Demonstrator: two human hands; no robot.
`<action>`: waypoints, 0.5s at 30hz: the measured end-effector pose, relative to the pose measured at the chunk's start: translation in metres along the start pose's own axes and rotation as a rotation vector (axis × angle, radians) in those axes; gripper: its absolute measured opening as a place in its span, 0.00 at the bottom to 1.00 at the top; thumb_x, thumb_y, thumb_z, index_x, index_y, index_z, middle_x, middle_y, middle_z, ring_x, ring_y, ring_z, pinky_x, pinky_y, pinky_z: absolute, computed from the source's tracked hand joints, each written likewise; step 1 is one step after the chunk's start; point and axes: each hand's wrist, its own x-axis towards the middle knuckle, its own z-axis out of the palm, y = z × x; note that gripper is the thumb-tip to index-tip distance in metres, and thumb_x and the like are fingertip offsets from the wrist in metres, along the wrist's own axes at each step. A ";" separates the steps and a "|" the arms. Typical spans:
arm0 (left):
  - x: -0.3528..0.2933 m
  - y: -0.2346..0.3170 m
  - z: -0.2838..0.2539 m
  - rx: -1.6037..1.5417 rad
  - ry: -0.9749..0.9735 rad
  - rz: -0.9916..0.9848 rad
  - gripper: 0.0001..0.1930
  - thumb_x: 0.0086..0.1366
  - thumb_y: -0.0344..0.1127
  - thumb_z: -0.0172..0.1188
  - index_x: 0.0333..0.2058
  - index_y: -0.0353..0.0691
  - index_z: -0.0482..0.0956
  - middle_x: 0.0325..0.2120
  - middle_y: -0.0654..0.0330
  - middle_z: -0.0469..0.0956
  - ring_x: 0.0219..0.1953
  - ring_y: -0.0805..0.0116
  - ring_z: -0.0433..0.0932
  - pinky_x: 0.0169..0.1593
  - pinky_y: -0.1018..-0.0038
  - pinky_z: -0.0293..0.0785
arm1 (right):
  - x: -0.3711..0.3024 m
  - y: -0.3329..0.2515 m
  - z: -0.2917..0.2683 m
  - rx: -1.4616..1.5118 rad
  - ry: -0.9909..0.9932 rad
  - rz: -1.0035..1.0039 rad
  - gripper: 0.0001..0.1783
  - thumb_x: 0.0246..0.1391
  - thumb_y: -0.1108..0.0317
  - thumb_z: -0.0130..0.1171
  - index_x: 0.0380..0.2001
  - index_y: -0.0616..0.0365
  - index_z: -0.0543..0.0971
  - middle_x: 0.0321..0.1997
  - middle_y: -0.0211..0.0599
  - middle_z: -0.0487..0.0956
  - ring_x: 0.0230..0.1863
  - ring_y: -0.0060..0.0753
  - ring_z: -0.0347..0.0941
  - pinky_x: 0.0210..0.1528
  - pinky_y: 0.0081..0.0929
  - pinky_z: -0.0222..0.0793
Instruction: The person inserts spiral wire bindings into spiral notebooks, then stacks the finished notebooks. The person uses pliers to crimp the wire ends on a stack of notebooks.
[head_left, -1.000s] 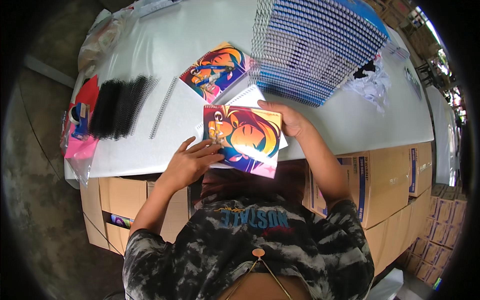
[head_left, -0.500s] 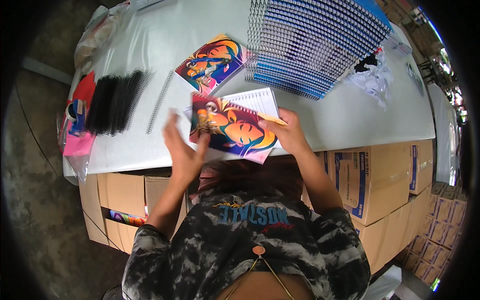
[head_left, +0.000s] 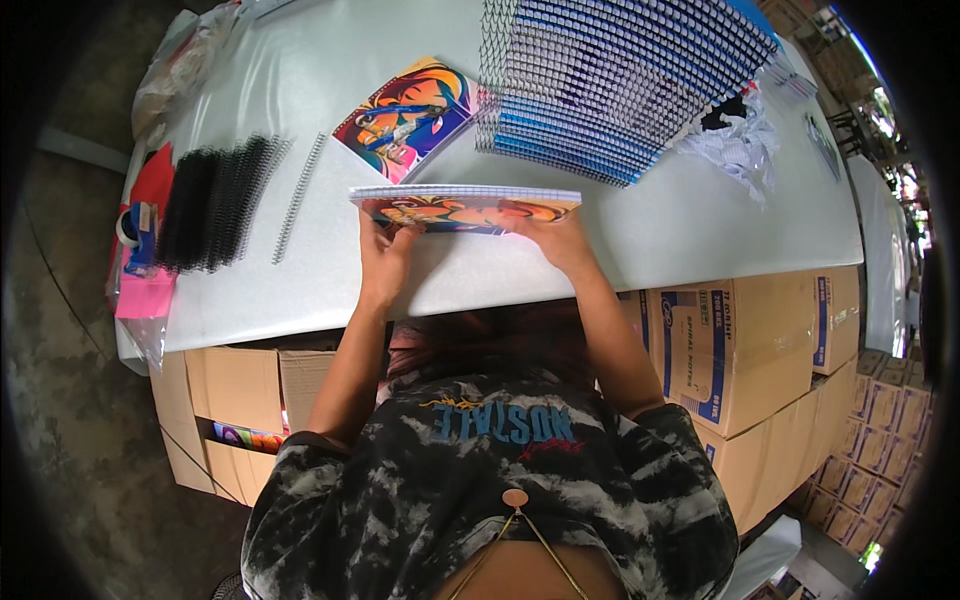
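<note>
Both hands grip a notebook (head_left: pixel 470 212), standing on its long edge above the white table, its colourful illustrated cover toward me and its page edges up. My left hand (head_left: pixel 385 255) is closed on its left end, my right hand (head_left: pixel 555 240) on its right end. Beyond it lies a second stack of pages (head_left: pixel 375 95) with a like cover, and a blue-handled hand tool (head_left: pixel 408 128) rests on top. A single black spiral coil (head_left: pixel 298 200) lies to the left, beside a bunch of black spiral coils (head_left: pixel 215 205).
A large pile of coil-edged notebooks (head_left: pixel 610 100) covers the far right, with crumpled white plastic (head_left: pixel 735 150) beside it. A tape dispenser (head_left: pixel 138 235) sits on red and pink sheets at the left edge. Cardboard boxes (head_left: pixel 755 350) stand below the white table (head_left: pixel 680 240).
The cover and pages, which lay fanned and tilted between my hands, are now squared together and upright on edge. My left hand has closed on the left end.
</note>
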 end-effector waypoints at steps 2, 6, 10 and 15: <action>0.001 -0.007 -0.006 -0.008 -0.041 -0.029 0.23 0.58 0.21 0.49 0.53 0.35 0.58 0.43 0.56 0.69 0.43 0.70 0.70 0.48 0.74 0.67 | -0.003 -0.002 -0.001 -0.105 -0.027 -0.056 0.14 0.42 0.76 0.66 0.35 0.64 0.76 0.35 0.33 0.79 0.36 0.22 0.73 0.38 0.20 0.71; 0.001 -0.019 -0.019 0.059 -0.026 0.026 0.22 0.55 0.22 0.51 0.50 0.33 0.62 0.42 0.55 0.70 0.44 0.64 0.70 0.48 0.68 0.67 | 0.004 -0.035 -0.001 -0.197 -0.166 -0.195 0.20 0.41 0.75 0.67 0.40 0.62 0.73 0.36 0.34 0.77 0.38 0.21 0.71 0.38 0.18 0.69; 0.013 0.003 -0.036 1.312 -0.068 0.272 0.18 0.48 0.28 0.57 0.41 0.37 0.73 0.40 0.51 0.69 0.44 0.53 0.67 0.44 0.60 0.64 | 0.005 -0.027 -0.011 -0.132 -0.114 -0.081 0.17 0.43 0.76 0.65 0.39 0.65 0.74 0.38 0.35 0.77 0.39 0.21 0.71 0.41 0.19 0.69; 0.038 0.028 -0.100 1.429 0.383 0.350 0.18 0.52 0.33 0.57 0.44 0.47 0.72 0.40 0.52 0.69 0.45 0.53 0.68 0.46 0.61 0.63 | -0.004 0.019 -0.016 -0.149 -0.069 -0.121 0.17 0.44 0.77 0.64 0.40 0.66 0.74 0.38 0.34 0.77 0.39 0.21 0.72 0.43 0.20 0.70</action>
